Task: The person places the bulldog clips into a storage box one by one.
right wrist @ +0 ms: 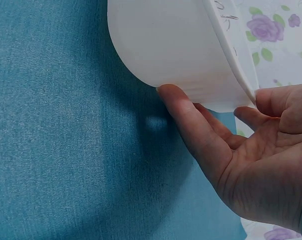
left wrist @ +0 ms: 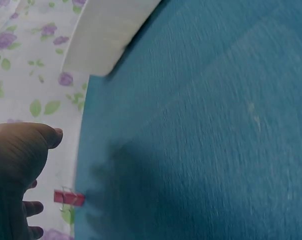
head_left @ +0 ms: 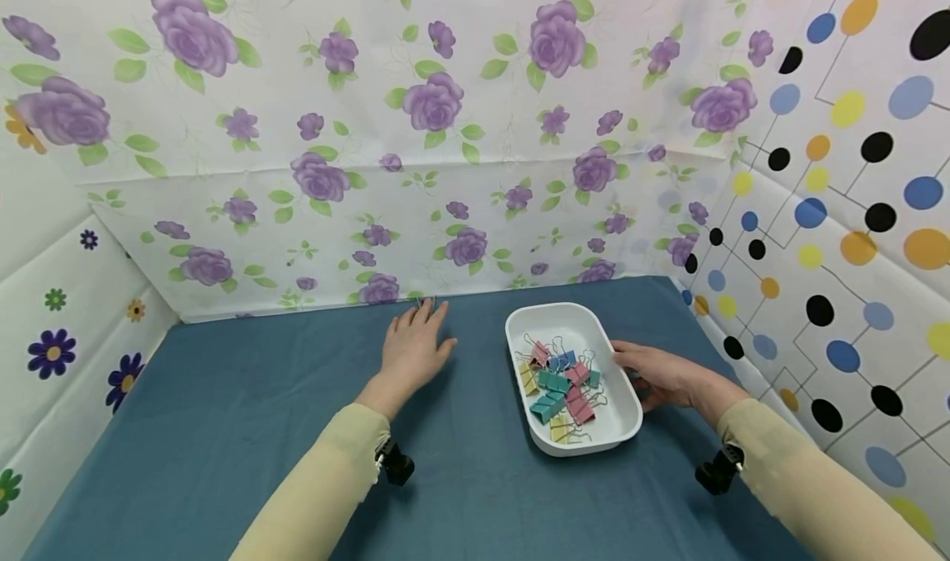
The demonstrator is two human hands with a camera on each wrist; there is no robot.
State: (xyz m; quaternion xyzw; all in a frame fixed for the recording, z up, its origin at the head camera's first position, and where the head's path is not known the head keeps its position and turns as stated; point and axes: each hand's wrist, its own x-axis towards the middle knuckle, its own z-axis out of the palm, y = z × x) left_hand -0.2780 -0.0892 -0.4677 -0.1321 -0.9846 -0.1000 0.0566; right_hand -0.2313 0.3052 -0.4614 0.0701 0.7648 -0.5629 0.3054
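Observation:
A white plastic tray [head_left: 623, 429] holds several binder clips [head_left: 552, 384] in pink, teal, yellow and blue, their wire handles sticking up. At its right side my right hand [head_left: 660, 373] grips the tray, with digits against the outer wall and at the rim, as the right wrist view shows. My left hand [head_left: 414, 348] reaches to the table's back edge, palm down and fingers extended. Close to its fingertips is a red binder clip [left wrist: 68, 197], mostly hidden behind the fingers in the head view.
A blue cloth [head_left: 245, 429] covers the table. Behind it hangs a white sheet with purple flowers [head_left: 319, 177]. A dotted sheet [head_left: 846, 264] stands along the right side, and a flower-print sheet [head_left: 82, 313] along the left.

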